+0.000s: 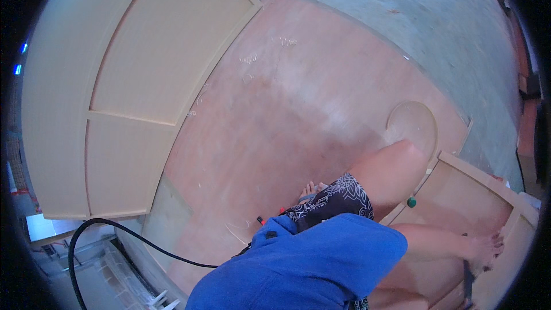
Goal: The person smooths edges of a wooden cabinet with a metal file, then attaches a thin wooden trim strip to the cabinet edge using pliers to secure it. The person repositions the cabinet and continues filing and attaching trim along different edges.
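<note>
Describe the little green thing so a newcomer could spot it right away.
Start with the framed wooden panel at the lower right, where the person's right hand reaches. Along its left edge, look between the bare knee and the outstretched right forearm. There sits the small, rounded object, its deep green unlike the pale wood beside it.

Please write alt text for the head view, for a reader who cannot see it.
The person's right hand is over a framed wooden panel at lower right. A larger panelled board fills the left; a reddish sheet lies between them.
</note>
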The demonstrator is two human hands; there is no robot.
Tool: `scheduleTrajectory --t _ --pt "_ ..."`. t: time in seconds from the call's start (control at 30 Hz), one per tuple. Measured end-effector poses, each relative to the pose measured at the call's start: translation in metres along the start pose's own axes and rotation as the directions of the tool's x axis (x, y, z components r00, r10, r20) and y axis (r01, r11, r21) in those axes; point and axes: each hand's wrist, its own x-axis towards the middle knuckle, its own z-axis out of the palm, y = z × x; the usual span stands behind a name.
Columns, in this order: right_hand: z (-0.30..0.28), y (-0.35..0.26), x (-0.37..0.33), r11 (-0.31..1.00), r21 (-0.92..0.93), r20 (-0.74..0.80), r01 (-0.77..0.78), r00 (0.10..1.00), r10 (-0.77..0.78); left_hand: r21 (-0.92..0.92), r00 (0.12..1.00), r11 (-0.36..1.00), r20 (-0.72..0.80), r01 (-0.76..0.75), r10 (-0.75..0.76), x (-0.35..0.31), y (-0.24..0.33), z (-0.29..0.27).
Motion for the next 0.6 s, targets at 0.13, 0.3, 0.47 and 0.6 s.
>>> scheduleTrajectory --t 0.13,0.3,0.47,0.6 --pt "-0.005 0.012 -0.006 1.0 -0.014 0.055 0.027 0.998 -0.026 0.289 0.991 0.954 -0.086 -0.077 0.106 0.005 0.007 0.037" --pt "0.002 0.014 -0.001 0.997 0.062 0.024 0.035 0.999 -0.036 0.018 0.96 0.999 0.279 -0.027 0.021 0.001 0.013 0.028" --pt "0.039 0.022 -0.033 0.993 0.119 0.032 0.028 0.999 -0.032 0.007 0.978 0.993 0.174 -0.116 0.114 -0.009 0.018 -0.028" --pt "0.055 0.03 -0.062 0.996 0.039 0.445 -0.082 0.894 0.056 0.041 0.943 0.99 0.313 -0.134 0.115 -0.006 0.023 -0.073"
